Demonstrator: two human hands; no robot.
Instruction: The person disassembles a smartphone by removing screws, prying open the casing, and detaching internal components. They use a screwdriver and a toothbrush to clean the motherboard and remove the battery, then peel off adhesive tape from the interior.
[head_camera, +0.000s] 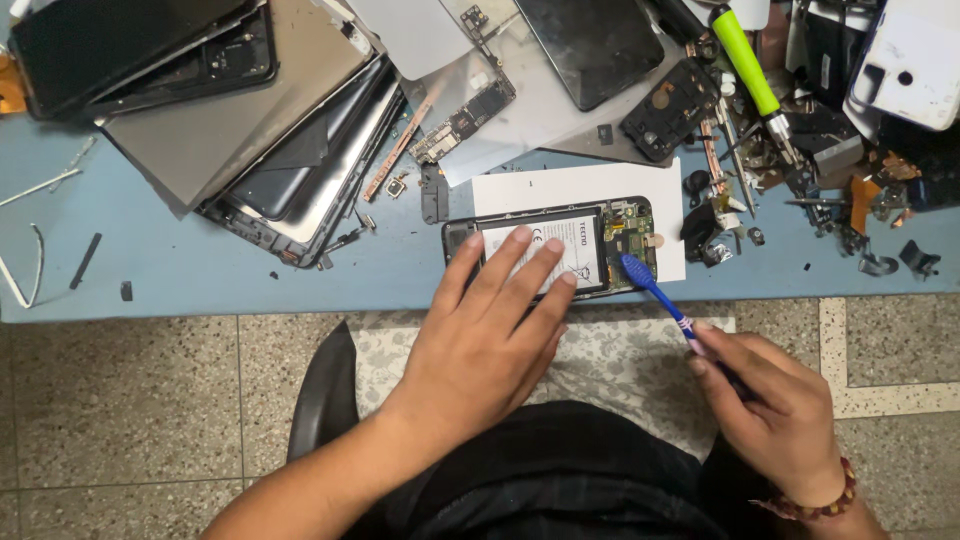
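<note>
Hands: L (480, 345) covers opened phone (550, 250) batt., R (775, 400) hides brush (650, 290) handle.

Bare forearms, brown beaded bracelet (822, 498) on right wrist, dark clothing (560, 480)

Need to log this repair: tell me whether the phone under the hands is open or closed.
Open. The phone lies back-cover off, battery and circuit board exposed; left hand presses it.

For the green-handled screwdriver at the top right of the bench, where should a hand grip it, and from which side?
Grip the green-handled screwdriver on its thick green handle, coming from above. The handle lies slanted on top of the clutter and is exposed, while its metal tip end points down into small parts, where fingers probably have little room.
</note>
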